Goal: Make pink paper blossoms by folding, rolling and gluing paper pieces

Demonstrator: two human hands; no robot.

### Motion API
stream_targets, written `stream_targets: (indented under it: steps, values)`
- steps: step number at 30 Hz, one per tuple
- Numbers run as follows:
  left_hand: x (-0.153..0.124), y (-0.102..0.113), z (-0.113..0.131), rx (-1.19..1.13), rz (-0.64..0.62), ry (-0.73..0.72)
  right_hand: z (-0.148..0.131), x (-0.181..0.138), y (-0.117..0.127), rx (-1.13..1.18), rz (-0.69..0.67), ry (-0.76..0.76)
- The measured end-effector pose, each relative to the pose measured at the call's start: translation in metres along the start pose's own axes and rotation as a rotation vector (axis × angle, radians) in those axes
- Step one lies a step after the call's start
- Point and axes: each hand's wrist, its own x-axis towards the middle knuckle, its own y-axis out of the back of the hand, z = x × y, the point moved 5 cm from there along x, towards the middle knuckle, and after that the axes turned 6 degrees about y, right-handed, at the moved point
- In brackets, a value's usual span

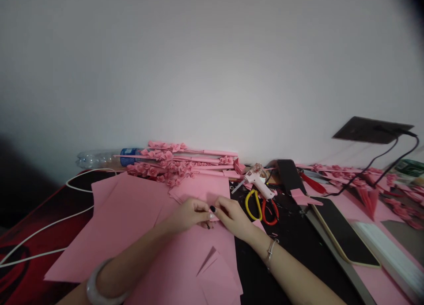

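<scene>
My left hand [191, 215] and my right hand [233, 216] meet at the middle, thumbs close together. Between their fingertips they pinch a small folded piece of pink paper [215, 218], mostly hidden by the fingers. Below them lie large pink paper sheets [132, 203], with smaller cut pieces of pink paper [218, 274] on top near the front. Just behind the hands, several pink paper flower stems [172, 168] are piled against the wall.
Right of the hands lie a glue gun [256, 181] and scissors with yellow and red handles [261, 207]. Farther right are a dark phone [344, 230], a white block [387, 252] and more paper flowers. A plastic bottle [102, 158] and a white cable [39, 227] are at left.
</scene>
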Motion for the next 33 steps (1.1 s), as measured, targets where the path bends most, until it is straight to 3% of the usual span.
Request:
stream_targets:
  steps: [8,14,23,33]
  values:
    - [-0.003,-0.004,0.003,0.042,-0.029,-0.016,-0.004,0.000,-0.003,-0.007,-0.071,0.081]
    - [-0.003,-0.006,0.000,0.064,0.046,0.052,-0.003,-0.001,-0.006,0.064,-0.119,0.072]
    - [-0.002,-0.002,0.005,0.071,0.077,0.014,0.011,-0.003,0.002,0.204,0.114,-0.039]
    - [0.004,0.010,0.000,0.027,0.173,-0.027,0.001,0.001,0.006,0.413,0.144,0.035]
